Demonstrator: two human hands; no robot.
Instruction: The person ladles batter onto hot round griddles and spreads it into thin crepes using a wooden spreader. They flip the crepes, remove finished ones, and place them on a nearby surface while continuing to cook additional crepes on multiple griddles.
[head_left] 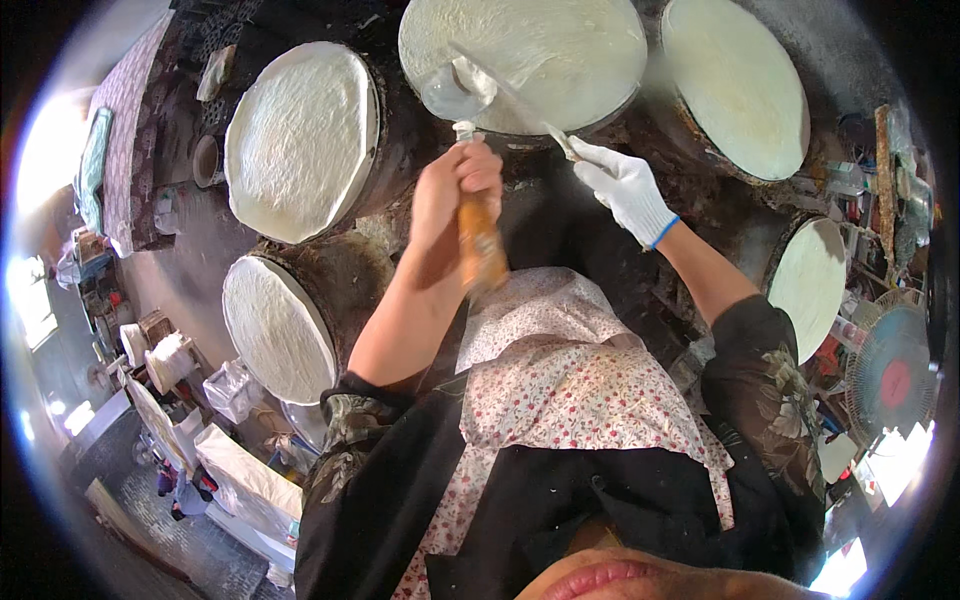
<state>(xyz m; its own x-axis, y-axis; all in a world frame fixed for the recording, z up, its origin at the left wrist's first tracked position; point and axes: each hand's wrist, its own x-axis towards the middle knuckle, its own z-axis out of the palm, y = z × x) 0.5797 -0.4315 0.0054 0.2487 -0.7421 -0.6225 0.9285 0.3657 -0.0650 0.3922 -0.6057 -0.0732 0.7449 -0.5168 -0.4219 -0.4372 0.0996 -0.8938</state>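
My left hand point(455, 190) is closed around an orange-brown handle-like object point(482, 250), blurred, with a pale upper end. My right hand point(618, 190), in a white glove with a blue cuff, grips the handle of a long flat spatula point(520, 105), whose blade reaches over the top round plate coated with pale batter point(590, 55). A translucent, scoop-like object point(445, 92) with a white lump of batter is at that plate's near part, above my left hand; whether it joins what my left hand holds I cannot tell.
Other round batter-coated plates stand at upper left point(300, 140), lower left point(275, 330), upper right point(735, 85) and lower right point(805, 285), on dark stained bases. A fan point(885, 375) is at far right. Cluttered shelves, spools point(165, 360) and a pale covered surface point(245, 470) lie at left.
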